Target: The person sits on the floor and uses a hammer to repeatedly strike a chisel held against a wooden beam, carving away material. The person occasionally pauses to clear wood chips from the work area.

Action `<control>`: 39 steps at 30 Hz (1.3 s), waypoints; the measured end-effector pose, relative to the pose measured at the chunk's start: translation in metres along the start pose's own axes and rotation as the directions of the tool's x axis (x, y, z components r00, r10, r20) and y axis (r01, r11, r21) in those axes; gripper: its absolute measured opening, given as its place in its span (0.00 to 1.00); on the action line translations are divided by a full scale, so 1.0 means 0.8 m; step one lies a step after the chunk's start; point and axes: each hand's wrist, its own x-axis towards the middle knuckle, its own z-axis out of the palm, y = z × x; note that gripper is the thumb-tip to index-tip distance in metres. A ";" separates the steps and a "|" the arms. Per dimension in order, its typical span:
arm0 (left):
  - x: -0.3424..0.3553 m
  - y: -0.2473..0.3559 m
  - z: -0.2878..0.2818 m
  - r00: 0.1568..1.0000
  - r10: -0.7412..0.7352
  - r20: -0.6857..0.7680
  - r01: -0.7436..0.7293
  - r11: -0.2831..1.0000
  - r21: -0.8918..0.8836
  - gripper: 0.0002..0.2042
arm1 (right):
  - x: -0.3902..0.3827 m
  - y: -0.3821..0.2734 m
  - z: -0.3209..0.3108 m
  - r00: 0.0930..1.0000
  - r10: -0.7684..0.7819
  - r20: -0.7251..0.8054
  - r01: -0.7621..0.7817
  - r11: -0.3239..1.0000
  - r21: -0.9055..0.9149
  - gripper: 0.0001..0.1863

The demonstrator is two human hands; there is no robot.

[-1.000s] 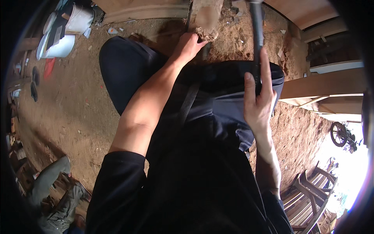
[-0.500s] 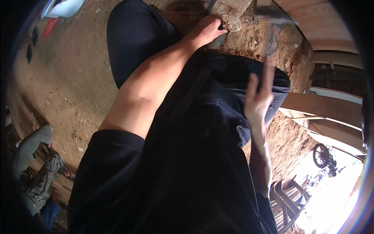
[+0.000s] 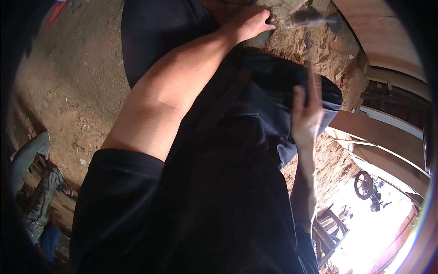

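Observation:
At the top centre my left hand [image 3: 252, 23] is closed, fingers curled and thumb pointing right. What it grips is hidden; it is close to pale, rough wood [image 3: 288, 8] on the ground. My right hand [image 3: 306, 119], over my right thigh, is wrapped round the handle of a hammer [image 3: 315, 19], with its forefinger stretched along the handle. Motion blurs the hammer, whose dark head is to the right of my left hand, above the ground. Both arms reach forward past my dark trousers [image 3: 164, 39].
Wooden boards [image 3: 381, 34] stand along the right side. Bare earth [image 3: 82, 100] with scattered chips spreads on the left. Another person's legs [image 3: 39, 201] show at the lower left. A motorcycle [image 3: 367, 187] stands at the lower right, near a wooden frame [image 3: 331, 230].
The hammer's head has shifted slightly left, closer to my left hand. The whole view has tilted a little, so my left hand appears higher. My left hand keeps its closed grip.

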 end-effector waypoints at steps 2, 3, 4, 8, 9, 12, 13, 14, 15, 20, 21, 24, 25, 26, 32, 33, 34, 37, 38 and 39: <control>-0.006 0.001 -0.002 0.989 0.034 -0.141 -0.059 0.982 -0.181 0.21 | -0.003 0.015 0.008 0.977 -0.214 -0.004 0.213 0.976 -0.031 0.32; -0.012 0.022 -0.003 0.992 0.070 -0.108 -0.083 0.990 -0.113 0.20 | -0.011 0.010 -0.008 0.982 -0.186 -0.033 0.185 0.982 -0.033 0.32; -0.010 0.023 -0.019 0.993 0.067 -0.094 -0.073 0.996 -0.057 0.20 | -0.007 0.000 -0.014 0.981 -0.155 -0.119 0.160 0.987 0.030 0.32; -0.005 -0.029 0.037 0.961 0.012 -0.275 -0.084 0.965 -0.249 0.21 | 0.020 -0.071 -0.068 0.929 -0.045 -0.367 0.135 0.965 0.224 0.31; 0.000 -0.013 0.026 0.973 0.025 -0.231 -0.073 0.977 -0.201 0.21 | 0.028 -0.081 -0.082 0.895 -0.043 -0.443 0.152 0.965 0.214 0.31; -0.010 0.002 0.010 0.982 0.026 -0.189 -0.046 0.994 -0.103 0.21 | 0.036 -0.088 -0.116 0.881 -0.130 -0.454 0.283 0.915 0.287 0.34; -0.009 0.002 0.006 0.987 0.002 -0.163 -0.019 0.995 -0.103 0.21 | 0.036 -0.088 -0.111 0.880 -0.134 -0.455 0.290 0.911 0.294 0.34; -0.013 0.008 0.000 0.991 -0.023 -0.135 0.010 0.995 -0.100 0.21 | 0.035 -0.083 -0.104 0.880 -0.135 -0.456 0.297 0.905 0.306 0.35; -0.013 0.012 -0.005 0.993 -0.048 -0.110 0.037 0.994 -0.101 0.21 | 0.028 -0.075 -0.082 0.879 -0.095 -0.467 0.254 0.922 0.291 0.36; -0.014 0.022 -0.029 0.995 0.022 -0.100 -0.035 0.991 -0.129 0.21 | 0.012 -0.016 -0.026 0.993 -0.056 -0.108 0.073 0.984 0.160 0.33; -0.012 0.024 -0.034 0.995 0.016 -0.097 -0.026 0.994 -0.103 0.21 | 0.016 -0.012 -0.027 0.991 -0.131 -0.034 0.134 0.987 0.088 0.34; -0.023 0.037 -0.042 0.999 0.002 -0.053 -0.006 0.998 -0.064 0.22 | 0.015 -0.039 -0.042 0.983 -0.155 -0.098 0.168 0.977 0.134 0.33; -0.024 0.030 -0.035 0.995 -0.017 -0.095 0.012 0.998 -0.057 0.23 | 0.022 -0.060 -0.054 0.975 -0.148 -0.168 0.180 0.963 0.201 0.33; -0.022 0.031 -0.036 0.996 -0.034 -0.076 0.029 0.997 -0.069 0.23 | 0.027 -0.077 -0.068 0.963 -0.112 -0.246 0.176 0.950 0.257 0.33; -0.011 0.029 -0.026 0.993 0.003 -0.120 -0.017 0.993 -0.115 0.23 | 0.030 -0.054 -0.051 0.917 -0.188 -0.351 0.243 0.963 0.120 0.35; -0.010 0.026 -0.020 0.994 0.004 -0.113 -0.018 0.993 -0.118 0.23 | 0.025 -0.027 -0.031 0.939 -0.200 -0.279 0.229 0.970 0.077 0.35; -0.009 0.028 -0.014 0.995 0.012 -0.102 -0.026 0.991 -0.132 0.23 | 0.012 -0.015 -0.017 0.983 -0.122 -0.136 0.135 0.986 0.092 0.34; -0.004 -0.025 0.020 0.968 0.080 -0.240 -0.134 0.967 -0.217 0.22 | 0.007 -0.020 -0.012 0.988 0.047 0.150 -0.073 0.983 0.170 0.33; -0.001 -0.035 0.023 0.970 0.064 -0.234 -0.119 0.967 -0.227 0.22 | 0.014 -0.015 -0.011 0.994 -0.104 0.011 0.101 0.980 0.173 0.33; -0.007 -0.023 0.025 0.980 0.055 -0.191 -0.099 0.968 -0.231 0.21 | 0.012 -0.018 -0.017 0.968 -0.219 -0.121 0.234 0.963 0.135 0.33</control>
